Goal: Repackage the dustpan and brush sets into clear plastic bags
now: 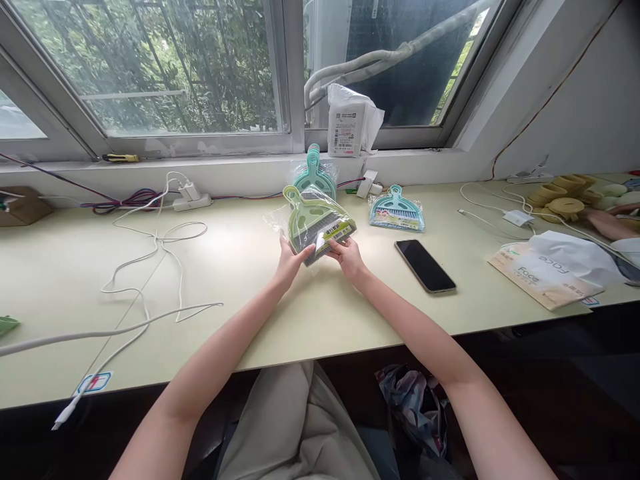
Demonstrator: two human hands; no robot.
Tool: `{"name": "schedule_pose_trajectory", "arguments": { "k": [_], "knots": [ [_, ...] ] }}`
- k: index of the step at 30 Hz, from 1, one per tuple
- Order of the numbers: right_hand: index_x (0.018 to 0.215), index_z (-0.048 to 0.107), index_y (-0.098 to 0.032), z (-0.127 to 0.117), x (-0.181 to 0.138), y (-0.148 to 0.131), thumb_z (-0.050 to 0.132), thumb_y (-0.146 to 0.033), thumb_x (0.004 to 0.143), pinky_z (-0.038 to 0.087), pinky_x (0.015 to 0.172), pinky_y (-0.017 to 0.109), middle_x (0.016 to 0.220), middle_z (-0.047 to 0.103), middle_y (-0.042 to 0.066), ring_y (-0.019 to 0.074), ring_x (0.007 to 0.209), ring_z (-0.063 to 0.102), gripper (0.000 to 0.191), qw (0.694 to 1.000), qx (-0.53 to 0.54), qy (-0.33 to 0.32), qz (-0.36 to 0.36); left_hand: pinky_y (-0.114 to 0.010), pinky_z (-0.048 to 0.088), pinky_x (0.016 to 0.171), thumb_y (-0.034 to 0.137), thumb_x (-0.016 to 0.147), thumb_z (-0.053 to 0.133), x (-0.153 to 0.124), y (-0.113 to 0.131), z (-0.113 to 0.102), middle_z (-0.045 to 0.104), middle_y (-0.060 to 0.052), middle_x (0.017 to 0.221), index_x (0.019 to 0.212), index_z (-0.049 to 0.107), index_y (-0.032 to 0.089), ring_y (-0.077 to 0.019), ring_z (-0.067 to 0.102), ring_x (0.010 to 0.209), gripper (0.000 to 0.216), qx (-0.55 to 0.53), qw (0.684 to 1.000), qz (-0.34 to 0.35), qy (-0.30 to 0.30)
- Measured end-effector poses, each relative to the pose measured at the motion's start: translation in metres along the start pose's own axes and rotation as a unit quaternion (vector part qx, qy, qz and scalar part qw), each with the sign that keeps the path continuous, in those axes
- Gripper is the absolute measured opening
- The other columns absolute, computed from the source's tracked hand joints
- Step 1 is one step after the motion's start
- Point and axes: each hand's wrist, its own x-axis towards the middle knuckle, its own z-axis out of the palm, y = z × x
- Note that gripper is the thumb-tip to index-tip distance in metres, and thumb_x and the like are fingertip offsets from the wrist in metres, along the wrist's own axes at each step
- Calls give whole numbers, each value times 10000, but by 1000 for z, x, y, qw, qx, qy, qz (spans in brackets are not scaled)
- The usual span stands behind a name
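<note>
Between my two hands is a green mini dustpan and brush set (314,217) in a clear plastic wrapper, tilted, with a label along its lower edge. My left hand (291,259) grips its lower left corner, thumb on the front. The lower right edge is pinched by my right hand (349,257), close to the label. Behind it, a stack of teal dustpan sets (313,170) leans near the window wall, partly hidden. Another wrapped teal dustpan set (397,210), with blue bristles, lies to the right on the pale table (240,267).
A black phone (425,266) and a tissue pack (547,270) lie to the right. White cables (145,280) sprawl across the left side, by a power adapter (191,200). A wrapped white box (349,127) sits on the sill. The table's front edge runs below my forearms.
</note>
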Motion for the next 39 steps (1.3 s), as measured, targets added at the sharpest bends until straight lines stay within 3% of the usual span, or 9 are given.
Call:
{"name": "schedule_pose_trajectory", "arguments": {
  "k": [3,6,10,14,19,26,29,34,39],
  "knots": [
    [905,598,-190,-1,1,0,801,-263,667,575,889,416,906,722,29,196,846,704,321,1000,3,5,-1,-461,273,1146,482,677,770,0,2,-2,39,-160,1594,1476,-190,298,-281,152,1463,1262,147,982,80,87],
    [897,598,-192,-2,3,0,812,-252,649,586,869,411,880,722,20,187,809,705,332,1000,12,15,2,-542,150,1164,490,650,782,-3,10,-5,-105,-127,1594,1507,-67,316,-319,-49,1469,1219,333,916,199,102],
    [906,600,-192,-1,3,2,821,-259,640,589,863,406,880,724,18,187,813,706,352,1000,9,12,-1,-658,11,1120,327,793,674,-10,20,-4,9,-84,1606,1470,280,335,-349,-63,1461,783,500,813,295,44],
    [919,603,-191,0,1,3,808,-255,660,586,868,402,882,724,17,187,828,707,336,1000,-2,0,1,-644,-39,1134,137,851,537,-13,21,-5,255,-62,1564,1385,428,339,-286,114,1469,581,584,728,358,-15],
    [923,610,-189,2,-2,1,770,-212,698,586,866,388,920,725,24,186,858,704,277,1000,-9,-3,12,-617,-29,1159,104,869,469,-12,18,-8,456,-63,1455,1170,586,279,-239,306,1415,368,615,671,408,-69],
    [900,601,-184,4,-3,-1,757,-200,713,590,858,394,896,722,19,180,816,705,244,1000,-20,7,22,-614,-7,1171,144,881,439,-13,21,-6,549,-102,1345,1040,619,212,-256,373,1375,250,617,680,392,-55],
    [901,598,-184,4,-3,-2,764,-211,704,585,873,394,916,721,23,186,842,705,259,1000,-18,6,20,-627,4,1168,175,896,420,-13,23,-3,545,-98,1355,1017,630,207,-268,356,1385,245,587,713,378,-67],
    [901,587,-200,3,-4,-3,777,-251,691,582,883,406,941,722,25,201,883,703,288,1000,-23,1,11,-621,1,1175,242,906,417,-13,23,-1,552,-84,1351,1057,652,223,-293,345,1392,279,494,799,333,-81],
    [907,586,-202,3,-5,-3,777,-265,690,579,889,402,959,720,28,202,901,698,296,999,-34,-2,11,-582,2,1197,244,907,420,-12,16,-4,575,-97,1314,1158,636,206,-297,360,1383,334,471,819,315,-88]
  ]
}}
